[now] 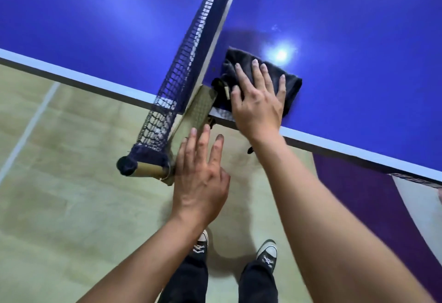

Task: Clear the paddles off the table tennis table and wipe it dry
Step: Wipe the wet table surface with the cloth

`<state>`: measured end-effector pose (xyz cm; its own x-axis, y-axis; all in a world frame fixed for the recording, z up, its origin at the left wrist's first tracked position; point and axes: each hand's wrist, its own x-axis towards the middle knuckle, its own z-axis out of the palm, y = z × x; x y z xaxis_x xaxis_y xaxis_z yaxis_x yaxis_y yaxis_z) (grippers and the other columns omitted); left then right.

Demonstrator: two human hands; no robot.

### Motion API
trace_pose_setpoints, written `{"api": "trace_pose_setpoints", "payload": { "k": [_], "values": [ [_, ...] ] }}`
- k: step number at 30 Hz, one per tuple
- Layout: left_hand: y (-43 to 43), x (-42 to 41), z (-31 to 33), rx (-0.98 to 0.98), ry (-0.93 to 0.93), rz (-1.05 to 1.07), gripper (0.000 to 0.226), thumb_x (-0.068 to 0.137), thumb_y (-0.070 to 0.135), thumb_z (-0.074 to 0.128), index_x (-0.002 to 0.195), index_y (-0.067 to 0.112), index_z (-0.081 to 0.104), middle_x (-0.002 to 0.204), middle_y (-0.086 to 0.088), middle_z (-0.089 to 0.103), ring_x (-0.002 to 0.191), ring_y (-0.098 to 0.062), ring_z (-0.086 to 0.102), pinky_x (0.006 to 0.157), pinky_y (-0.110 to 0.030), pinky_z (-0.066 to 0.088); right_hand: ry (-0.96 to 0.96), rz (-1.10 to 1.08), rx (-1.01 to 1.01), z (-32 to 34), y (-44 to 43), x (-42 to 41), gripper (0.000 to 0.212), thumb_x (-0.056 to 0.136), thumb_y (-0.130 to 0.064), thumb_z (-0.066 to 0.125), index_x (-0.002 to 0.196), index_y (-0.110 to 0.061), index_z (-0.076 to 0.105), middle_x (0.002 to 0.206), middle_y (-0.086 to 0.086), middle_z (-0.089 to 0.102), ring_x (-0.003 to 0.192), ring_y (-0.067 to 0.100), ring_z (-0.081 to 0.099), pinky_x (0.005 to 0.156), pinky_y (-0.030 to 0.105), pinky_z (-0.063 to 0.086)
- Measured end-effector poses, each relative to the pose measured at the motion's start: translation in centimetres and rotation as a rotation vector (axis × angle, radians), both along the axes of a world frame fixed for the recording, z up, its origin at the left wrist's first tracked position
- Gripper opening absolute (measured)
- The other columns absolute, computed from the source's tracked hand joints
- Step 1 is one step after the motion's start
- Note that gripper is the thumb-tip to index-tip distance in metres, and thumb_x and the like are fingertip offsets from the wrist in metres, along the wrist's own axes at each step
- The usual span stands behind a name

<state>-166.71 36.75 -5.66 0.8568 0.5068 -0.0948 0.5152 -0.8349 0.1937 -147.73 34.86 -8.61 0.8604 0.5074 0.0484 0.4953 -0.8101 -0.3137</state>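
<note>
both forearms reach out bare from below, and under them i see my black trousers and black sneakers [267,253] on the pale wooden floor [71,183]. my right hand [258,104] lies flat on a dark folded cloth [290,84], with the fingers straight and a little spread. it presses the cloth on the blue table [358,39], and no finger curls around it. the cloth sits under my palm, close to the white edge line, and its left side reaches the net clamp [199,108]. my left hand [203,178] is off the table, left of the right hand and nearer to me. its fingers are straight and apart, holding nothing. its fingertips are just beside the clamp; i cannot tell if they touch it. the dark net [189,63] runs away from the clamp, left of the cloth.
</note>
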Motion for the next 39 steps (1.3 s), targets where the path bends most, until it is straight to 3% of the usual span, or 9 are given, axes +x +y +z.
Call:
{"api": "trace_pose_setpoints", "payload": {
  "k": [9,16,20,25,29,32,39],
  "values": [
    [-7.3,6.0,0.4,-0.044,-0.058,-0.149,0.065,0.083,0.024,0.036,0.144,0.005,0.049,0.157,-0.018,0.039,0.148,-0.038,0.031,0.122,-0.051,0.023,-0.166,-0.102,0.075,-1.0,-12.7,-0.3,0.051,0.099,-0.046,0.044,0.148,-0.036,0.052,0.159,0.001,0.044,0.149,0.015,0.036,0.124,0.052,0.016],
    [-14.9,10.2,0.2,-0.055,-0.037,-0.251,0.068,0.085,0.018,0.053,0.152,0.01,0.04,0.159,-0.017,0.035,0.149,-0.036,0.028,0.124,-0.047,0.019,-0.177,-0.238,-0.058,-1.1,-28.4,5.3,0.051,0.104,-0.049,0.033,0.153,-0.038,0.043,0.163,-0.001,0.037,0.151,0.015,0.032,0.125,0.048,0.014],
    [-17.5,11.8,-0.1,-0.089,0.008,-0.286,0.068,0.091,0.02,0.054,0.156,0.016,0.033,0.164,-0.017,0.024,0.152,-0.034,0.02,0.124,-0.043,0.019,-0.204,-0.245,-0.051,-1.0,-34.3,6.7,0.053,0.104,-0.051,0.033,0.153,-0.034,0.045,0.161,0.001,0.041,0.15,0.018,0.035,0.124,0.048,0.018],
    [-18.1,11.9,-0.4,-0.087,0.097,-0.242,0.075,0.095,0.029,0.049,0.16,0.027,0.012,0.169,-0.007,0.003,0.156,-0.025,0.002,0.122,-0.04,0.022,-0.235,-0.013,-0.045,-1.3,-36.7,6.2,0.068,0.098,-0.068,0.04,0.154,-0.03,0.043,0.159,0.006,0.039,0.148,0.025,0.035,0.12,0.051,0.022],
    [-18.1,11.8,0.1,-0.059,0.135,-0.232,0.073,0.096,0.032,0.046,0.16,0.029,0.011,0.169,-0.007,0.006,0.156,-0.025,0.005,0.12,-0.04,0.023,-0.33,0.086,0.053,-1.3,-37.3,5.1,0.052,0.093,-0.032,0.067,0.144,-0.026,0.058,0.148,0.006,0.054,0.13,0.03,0.052,0.105,0.048,0.035],
    [-18.4,11.3,1.3,-0.054,0.151,-0.215,0.068,0.096,0.033,0.045,0.158,0.027,0.019,0.167,-0.007,0.015,0.154,-0.026,0.011,0.119,-0.04,0.025,-0.301,0.047,0.095,-0.6,-37.1,3.5,0.052,0.083,-0.007,0.074,0.132,-0.025,0.068,0.136,0.004,0.064,0.111,0.032,0.06,0.089,0.046,0.039],
    [-17.0,6.9,7.1,-0.044,0.09,-0.137,0.059,0.093,0.03,0.05,0.15,0.023,0.036,0.159,-0.009,0.029,0.14,-0.028,0.036,0.113,-0.04,0.034,-0.057,0.037,0.133,4.1,-34.3,1.6,0.047,0.086,-0.008,0.073,0.13,-0.024,0.068,0.124,0.004,0.068,0.107,0.034,0.06,0.089,0.047,0.04]
  ]
}}
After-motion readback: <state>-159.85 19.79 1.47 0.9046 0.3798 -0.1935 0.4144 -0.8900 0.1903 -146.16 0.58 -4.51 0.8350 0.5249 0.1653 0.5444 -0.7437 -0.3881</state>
